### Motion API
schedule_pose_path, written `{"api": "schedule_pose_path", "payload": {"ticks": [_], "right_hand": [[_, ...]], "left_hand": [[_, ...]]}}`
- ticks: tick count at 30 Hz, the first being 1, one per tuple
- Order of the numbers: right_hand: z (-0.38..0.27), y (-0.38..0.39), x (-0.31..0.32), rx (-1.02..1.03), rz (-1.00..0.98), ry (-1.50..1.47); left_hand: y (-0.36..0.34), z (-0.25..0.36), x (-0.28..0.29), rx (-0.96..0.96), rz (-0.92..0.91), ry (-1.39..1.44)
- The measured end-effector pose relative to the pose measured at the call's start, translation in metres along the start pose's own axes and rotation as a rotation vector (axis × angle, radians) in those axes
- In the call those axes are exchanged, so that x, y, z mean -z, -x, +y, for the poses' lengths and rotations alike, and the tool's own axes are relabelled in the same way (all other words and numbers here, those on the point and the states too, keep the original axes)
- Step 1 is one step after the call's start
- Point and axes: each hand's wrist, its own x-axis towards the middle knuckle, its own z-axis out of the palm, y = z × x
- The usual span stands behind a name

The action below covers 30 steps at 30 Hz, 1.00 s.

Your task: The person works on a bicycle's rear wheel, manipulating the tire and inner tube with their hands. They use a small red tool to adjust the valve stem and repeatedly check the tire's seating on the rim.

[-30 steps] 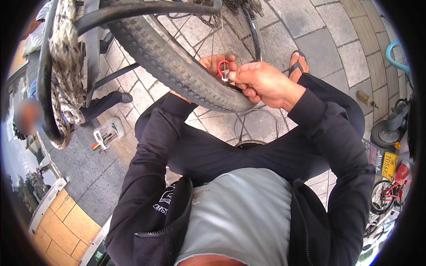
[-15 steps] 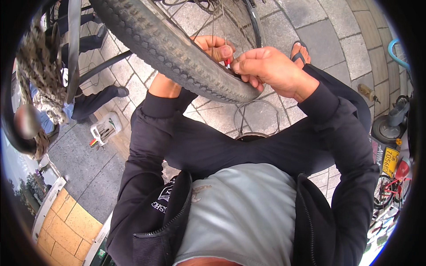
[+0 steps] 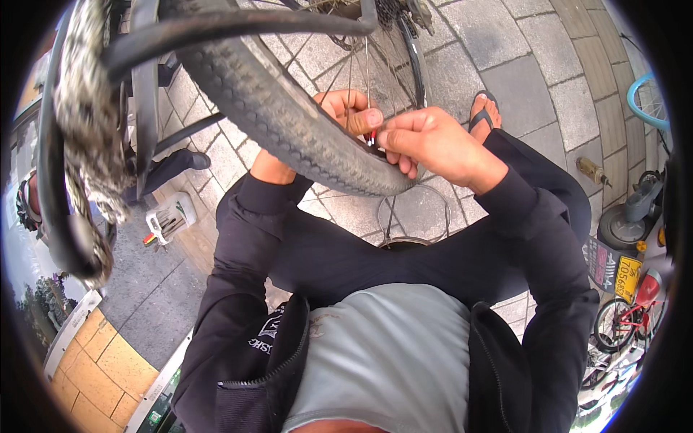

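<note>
A bicycle wheel with a knobbly black tyre [image 3: 289, 123] slants across the upper middle, its spokes running up to the hub. My left hand [image 3: 348, 112] reaches past the tyre to the inner side of the rim, thumb and fingers pinched at a small red piece [image 3: 373, 135] with a pale tip, beside a spoke. Close against it, my right hand [image 3: 433, 141] is closed with thumb and forefinger pressed together at the rim. Whatever lies between those right fingertips is too small to make out.
Black frame tubing [image 3: 245, 25] and a mottled rope-like bundle [image 3: 86, 108] fill the upper left. A white container of tools [image 3: 171, 218] stands on the paving near another person's shoe [image 3: 198, 160]. Rightward are a bottle-like object [image 3: 593, 171], a scooter wheel [image 3: 624, 227] and a red bicycle [image 3: 628, 317].
In the picture, the wheel and both hands sit slightly lower, and more frame tubing shows across the top. The fingertips of both hands remain together at the rim.
</note>
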Motion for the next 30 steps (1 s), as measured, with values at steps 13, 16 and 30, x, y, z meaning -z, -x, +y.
{"api": "schedule_pose_path", "payload": {"ticks": [13, 16, 30], "right_hand": [[-0.006, -0.004, 0.001, -0.063, -0.01, 0.073], [-0.001, -0.005, 0.003, 0.003, 0.012, 0.049], [-0.024, -0.003, 0.002, -0.008, 0.0, 0.181]], "left_hand": [[0.003, 0.001, 0.0, 0.015, 0.098, -0.048], [0.003, 0.002, 0.003, 0.04, 0.077, 0.0], [-0.002, -0.011, 0.002, 0.059, 0.103, 0.159]]}}
